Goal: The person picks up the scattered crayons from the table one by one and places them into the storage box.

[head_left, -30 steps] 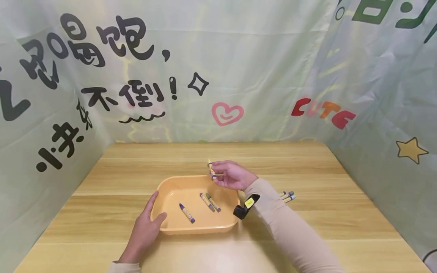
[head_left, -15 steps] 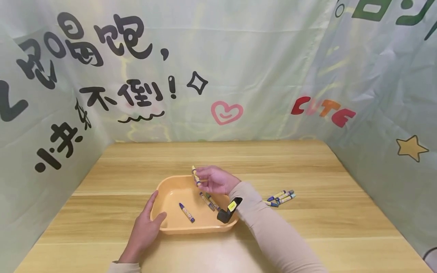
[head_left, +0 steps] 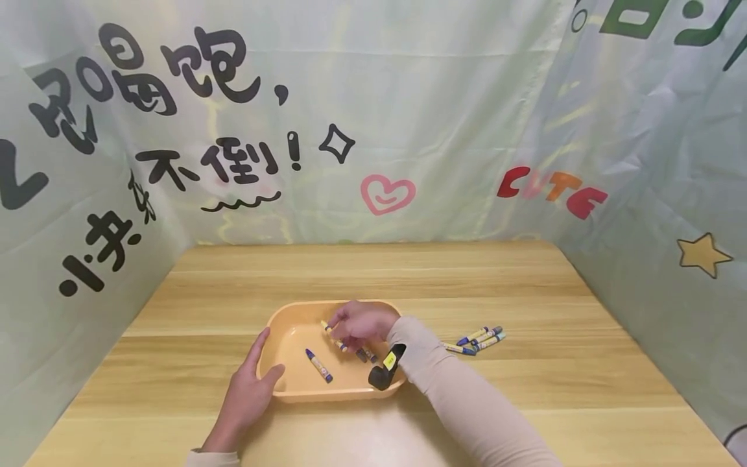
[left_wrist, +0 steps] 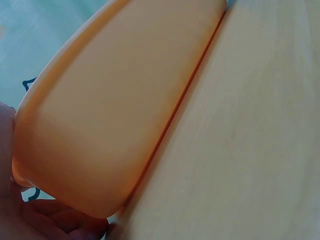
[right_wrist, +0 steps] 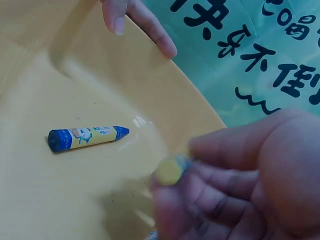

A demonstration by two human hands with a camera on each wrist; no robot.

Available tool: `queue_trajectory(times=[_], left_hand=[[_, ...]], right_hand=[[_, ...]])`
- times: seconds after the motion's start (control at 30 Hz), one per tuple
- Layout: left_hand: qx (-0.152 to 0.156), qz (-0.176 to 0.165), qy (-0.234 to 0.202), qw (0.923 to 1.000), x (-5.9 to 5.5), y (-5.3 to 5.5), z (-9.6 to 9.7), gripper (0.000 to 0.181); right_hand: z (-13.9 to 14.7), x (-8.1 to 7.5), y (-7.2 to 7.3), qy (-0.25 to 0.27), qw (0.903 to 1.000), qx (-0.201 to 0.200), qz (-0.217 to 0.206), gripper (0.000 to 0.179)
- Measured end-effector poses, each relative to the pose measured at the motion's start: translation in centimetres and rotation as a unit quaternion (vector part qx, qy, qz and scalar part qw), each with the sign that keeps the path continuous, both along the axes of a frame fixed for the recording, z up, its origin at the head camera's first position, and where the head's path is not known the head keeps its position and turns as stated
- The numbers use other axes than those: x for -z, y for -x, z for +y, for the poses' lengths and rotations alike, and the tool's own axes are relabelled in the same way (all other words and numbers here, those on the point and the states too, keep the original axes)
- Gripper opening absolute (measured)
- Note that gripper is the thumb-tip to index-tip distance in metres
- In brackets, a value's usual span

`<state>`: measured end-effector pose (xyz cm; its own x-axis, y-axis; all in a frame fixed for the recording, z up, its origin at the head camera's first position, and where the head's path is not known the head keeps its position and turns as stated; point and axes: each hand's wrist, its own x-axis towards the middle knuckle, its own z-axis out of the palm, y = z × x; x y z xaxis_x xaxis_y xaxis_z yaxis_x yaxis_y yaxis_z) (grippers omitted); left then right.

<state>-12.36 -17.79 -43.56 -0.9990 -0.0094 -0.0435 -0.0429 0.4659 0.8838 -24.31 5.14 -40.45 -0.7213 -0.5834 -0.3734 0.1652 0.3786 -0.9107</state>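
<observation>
My left hand (head_left: 248, 386) holds the left side of a pale orange plastic tray (head_left: 332, 393), thumb over the rim and fingers outside. In the left wrist view the tray's outer wall (left_wrist: 110, 100) fills much of the picture. Down inside the tray, my right hand (head_left: 364, 322) pinches a yellow crayon (head_left: 327, 326) between thumb and fingers; its yellow end (right_wrist: 169, 171) is blurred in the right wrist view. A blue crayon (head_left: 319, 366) lies on the tray floor, left of that hand. Two more crayons (head_left: 366, 354) lie partly hidden beneath the right hand.
Several crayons (head_left: 487, 337) lie in a loose group on the wooden table (head_left: 525, 389), right of the tray. Printed cloth walls (head_left: 455, 117) stand behind and at both sides. A black wrist camera (head_left: 385, 371) sits on the right sleeve.
My right hand has moved left and then lowered into the tray with the yellow crayon. Its arm now uncovers more crayons on the table. The left hand and tray stay in place.
</observation>
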Motion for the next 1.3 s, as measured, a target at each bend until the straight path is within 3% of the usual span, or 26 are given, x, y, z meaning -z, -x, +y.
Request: queue_trajectory(times=[0.17, 0.67, 0.8, 1.0, 1.3], left_hand=[[0.004, 0.008, 0.003, 1.0, 0.1, -0.1, -0.1, 0.074], [0.003, 0.0, 0.003, 1.0, -0.1, -0.2, -0.1, 0.074], [0.003, 0.0, 0.012, 0.9999, -0.2, -0.2, -0.4, 0.074], [-0.001, -0.002, 0.015, 0.9999, -0.2, -0.1, -0.4, 0.074], [0.003, -0.008, -0.001, 1.0, -0.1, 0.0, -0.1, 0.074]], right_hand=[[0.0, 0.2, -0.3, -0.056, 0.9982, -0.016, 0.014, 0.019], [0.0, 0.5, -0.4, -0.102, 0.9894, -0.056, 0.086, 0.01], [-0.3, 0.3, -0.2, -0.1, 0.9878, -0.063, 0.101, 0.009], [-0.5, -0.3, -0.3, -0.088, 0.9908, -0.052, 0.089, 0.006], [0.3, -2.3, -1.0, -0.047, 0.9931, -0.048, 0.096, 0.012]])
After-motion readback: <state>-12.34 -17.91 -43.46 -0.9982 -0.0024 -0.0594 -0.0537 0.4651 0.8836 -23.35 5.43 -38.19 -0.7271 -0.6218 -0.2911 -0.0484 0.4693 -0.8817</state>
